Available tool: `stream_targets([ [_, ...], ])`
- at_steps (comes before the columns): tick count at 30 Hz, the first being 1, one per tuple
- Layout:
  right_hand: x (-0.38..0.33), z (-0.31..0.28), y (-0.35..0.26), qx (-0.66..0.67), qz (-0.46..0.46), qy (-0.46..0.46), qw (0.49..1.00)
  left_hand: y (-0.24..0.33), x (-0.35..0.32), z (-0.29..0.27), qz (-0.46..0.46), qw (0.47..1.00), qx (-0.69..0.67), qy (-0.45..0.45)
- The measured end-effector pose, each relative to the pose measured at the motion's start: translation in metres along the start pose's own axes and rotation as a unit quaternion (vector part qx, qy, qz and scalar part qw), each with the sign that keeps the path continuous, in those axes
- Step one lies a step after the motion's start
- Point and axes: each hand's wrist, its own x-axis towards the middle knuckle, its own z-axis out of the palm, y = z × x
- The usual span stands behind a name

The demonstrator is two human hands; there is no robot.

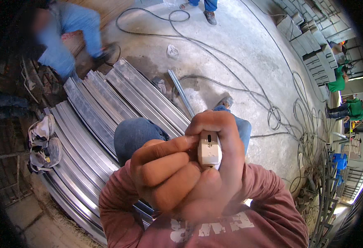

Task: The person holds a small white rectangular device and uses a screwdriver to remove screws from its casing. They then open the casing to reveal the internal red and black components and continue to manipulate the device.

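Held up close before me is a small white device (210,153), rounded-edged, with a dark oval slot like a charging port in its end face. My right hand (227,161) wraps it, the index finger bent over its top and along its far side. On the other side my left hand (167,173) is closed, its curled fingers pressed together and the index fingertip against the device's left edge. The thumbs and palms partly overlap below it, so the lower part of the grip is hard to make out.
Long ribbed metal profiles (94,124) lie left of my knees, with dirty light-coloured shoes or gloves (45,142) on them. A narrow metal bar (181,93) and black cables (251,93) lie on the concrete floor. A person in jeans (80,25) sits far left; others stand farther off.
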Motion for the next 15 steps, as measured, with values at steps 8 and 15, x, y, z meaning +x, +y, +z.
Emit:
stream_targets([
  [8,0.002,-0.008,0.001,0.001,0.008,-0.051,0.999,0.001,-0.006,-0.005,-0.023,0.998,0.007,-0.049],
  [15,0.009,-0.014,0.008,-0.029,-0.001,-0.105,0.994,0.000,-0.007,-0.006,-0.051,0.997,-0.003,-0.064],
])
